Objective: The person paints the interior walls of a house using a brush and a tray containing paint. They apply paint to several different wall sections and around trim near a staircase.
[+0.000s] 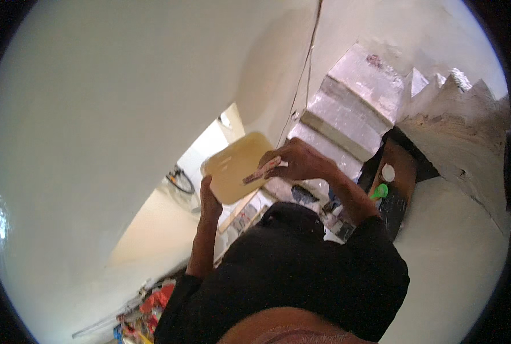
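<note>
A cream-coloured plastic tub [235, 155] with rounded corners is tilted in front of me. My left hand [210, 195] grips its near left edge, with the thumb up along the side. In my right hand [301, 159] is a stained paintbrush [259, 173], its handle pinched between thumb and fingers. The brush's dark bristle end points down and left over the tub's pale inside. Whether the bristles touch the tub or paint in it, I cannot tell.
Paint-spotted stairs [347, 109] rise beyond my right hand. A cable [306, 63] runs down the wall. At right, a brown board or shelf [401, 166] carries a green item [380, 191] and a white round one [388, 172]. A bicycle wheel [180, 180] shows through an opening at left.
</note>
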Demonstrator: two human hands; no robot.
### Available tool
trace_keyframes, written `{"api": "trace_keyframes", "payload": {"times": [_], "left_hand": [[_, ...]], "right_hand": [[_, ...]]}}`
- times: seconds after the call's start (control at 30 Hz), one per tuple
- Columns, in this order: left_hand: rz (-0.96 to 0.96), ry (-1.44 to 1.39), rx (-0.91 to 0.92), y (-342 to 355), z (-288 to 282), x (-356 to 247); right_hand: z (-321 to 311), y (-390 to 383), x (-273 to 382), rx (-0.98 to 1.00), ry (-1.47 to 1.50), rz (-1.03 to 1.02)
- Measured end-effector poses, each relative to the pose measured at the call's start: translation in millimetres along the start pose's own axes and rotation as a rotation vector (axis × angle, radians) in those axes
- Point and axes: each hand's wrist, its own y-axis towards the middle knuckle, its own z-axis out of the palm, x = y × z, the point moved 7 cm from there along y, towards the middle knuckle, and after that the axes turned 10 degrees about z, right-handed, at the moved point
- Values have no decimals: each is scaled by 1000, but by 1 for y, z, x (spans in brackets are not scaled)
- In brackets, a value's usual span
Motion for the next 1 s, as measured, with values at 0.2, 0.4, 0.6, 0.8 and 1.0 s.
{"api": "trace_keyframes", "payload": {"times": [0.2,0.4,0.6,0.8,1.0], "left_hand": [[-35,5,-5,-3,0,3],[-80,-54,-37,-8,7,-2],[-124,-17,-34,-7,-4,-2],[-80,162,58,-11,-8,-9],[-39,115,51,1,-1,-5]], "right_hand": [[2,-1,3,40,123,-15],[-10,14,-25,-192,68,-22],[-16,25,-24,-264,17,26],[-37,-2,-5,-454,-89,-37],[-17,-6,-10,-282,74,-45]]}}
